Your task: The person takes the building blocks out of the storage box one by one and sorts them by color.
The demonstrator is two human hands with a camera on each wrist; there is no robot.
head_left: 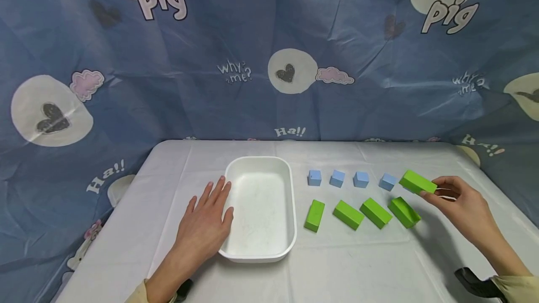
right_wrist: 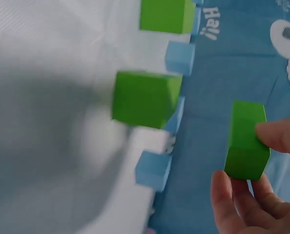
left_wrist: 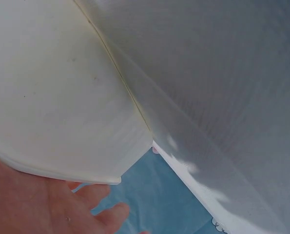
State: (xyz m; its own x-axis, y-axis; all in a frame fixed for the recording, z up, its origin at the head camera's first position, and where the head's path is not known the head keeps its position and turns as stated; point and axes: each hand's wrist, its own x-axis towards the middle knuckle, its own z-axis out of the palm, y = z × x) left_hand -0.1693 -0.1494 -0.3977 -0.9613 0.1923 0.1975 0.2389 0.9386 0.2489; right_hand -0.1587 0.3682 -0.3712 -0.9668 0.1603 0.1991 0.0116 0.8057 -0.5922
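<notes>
My right hand (head_left: 465, 205) pinches a green rectangular block (head_left: 417, 181) between thumb and fingers, above the table's right side. In the right wrist view the thumb presses one side of that held block (right_wrist: 248, 141) and the fingertips support it from the opposite side. Several other green blocks lie in a row, the nearest green block (head_left: 404, 212) just below the held one. Behind them stands a row of small blue cubes, the rightmost blue cube (head_left: 387, 182) beside the held block. My left hand (head_left: 204, 228), fingers extended, rests at the left rim of a white tray (head_left: 293, 209).
A white cloth (head_left: 332, 270) covers the table. A blue printed curtain (head_left: 236, 111) hangs behind its far edge. The blocks and cubes sit to the right of the tray, whose floor (head_left: 263, 209) is bare.
</notes>
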